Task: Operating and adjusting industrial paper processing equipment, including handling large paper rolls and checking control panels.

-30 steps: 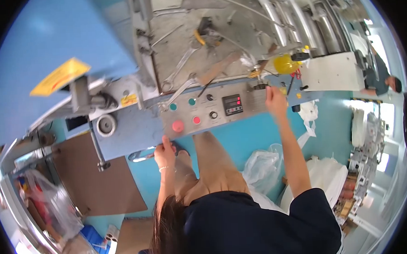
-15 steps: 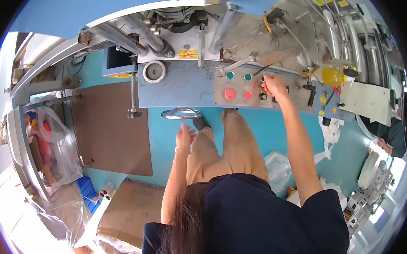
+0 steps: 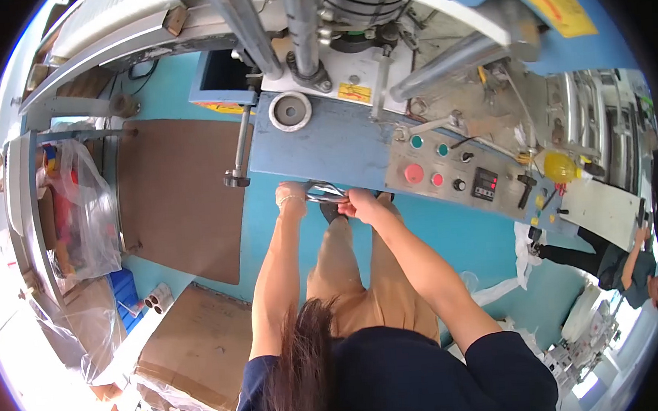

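Glossy teal flooring [image 3: 450, 236] lies beneath a blue painted-metal machine bench [image 3: 326, 153]. Just off its front edge, a shiny round silver metal handwheel [image 3: 325, 194] sits between both hands: left fingers curled at its left side, right fingers pinching its right rim. An even, opposed grip should give smooth control.

Downward head-worn fisheye view
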`<control>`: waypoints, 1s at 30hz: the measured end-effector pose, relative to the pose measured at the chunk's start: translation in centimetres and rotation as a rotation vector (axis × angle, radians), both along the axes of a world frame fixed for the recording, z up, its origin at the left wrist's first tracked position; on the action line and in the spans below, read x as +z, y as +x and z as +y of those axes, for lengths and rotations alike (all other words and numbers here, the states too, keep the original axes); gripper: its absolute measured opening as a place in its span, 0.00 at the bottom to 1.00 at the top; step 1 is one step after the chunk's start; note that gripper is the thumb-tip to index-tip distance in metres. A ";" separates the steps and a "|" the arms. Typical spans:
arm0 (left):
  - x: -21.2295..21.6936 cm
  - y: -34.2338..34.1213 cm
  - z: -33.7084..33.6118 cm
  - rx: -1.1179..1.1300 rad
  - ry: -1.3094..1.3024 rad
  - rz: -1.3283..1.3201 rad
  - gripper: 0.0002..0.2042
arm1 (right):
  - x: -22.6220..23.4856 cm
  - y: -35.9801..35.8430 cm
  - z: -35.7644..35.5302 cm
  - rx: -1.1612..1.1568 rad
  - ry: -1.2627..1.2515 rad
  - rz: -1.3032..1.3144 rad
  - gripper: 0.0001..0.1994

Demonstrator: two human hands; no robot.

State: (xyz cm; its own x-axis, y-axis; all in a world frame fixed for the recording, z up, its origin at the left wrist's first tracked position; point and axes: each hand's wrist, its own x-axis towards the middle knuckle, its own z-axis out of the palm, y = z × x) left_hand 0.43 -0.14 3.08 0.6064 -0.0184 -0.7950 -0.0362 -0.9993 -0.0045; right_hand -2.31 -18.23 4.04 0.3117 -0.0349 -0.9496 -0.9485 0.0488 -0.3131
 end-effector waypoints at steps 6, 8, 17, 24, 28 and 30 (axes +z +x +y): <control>0.5 -0.5 1.8 1.027 -0.228 0.050 0.09 | 0.7 -0.2 3.2 -0.085 0.015 0.069 0.11; -1.3 -0.8 2.7 1.914 -0.415 -0.016 0.08 | 0.9 -0.1 3.8 -0.115 0.030 0.111 0.10; -3.8 -0.5 4.3 2.605 -1.275 0.317 0.04 | -7.1 2.1 1.2 0.042 0.272 0.382 0.07; -4.2 0.1 2.5 2.371 -1.301 0.165 0.11 | -6.2 2.5 0.2 -0.180 0.308 0.274 0.06; -2.9 -0.1 0.9 2.434 -0.999 0.046 0.21 | -8.0 0.4 0.1 -0.254 0.371 0.373 0.09; -1.1 -0.2 -1.0 2.405 -0.733 -0.032 0.27 | -8.6 0.7 -0.2 -0.249 0.264 0.423 0.14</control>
State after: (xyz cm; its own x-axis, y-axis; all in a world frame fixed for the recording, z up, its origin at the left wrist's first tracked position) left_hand 0.21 -1.17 1.96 0.0191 0.2406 -0.9704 0.5801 0.7879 0.2067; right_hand -1.61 -18.44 -4.58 -0.0860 0.1973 -0.9766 -0.9387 0.3125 0.1458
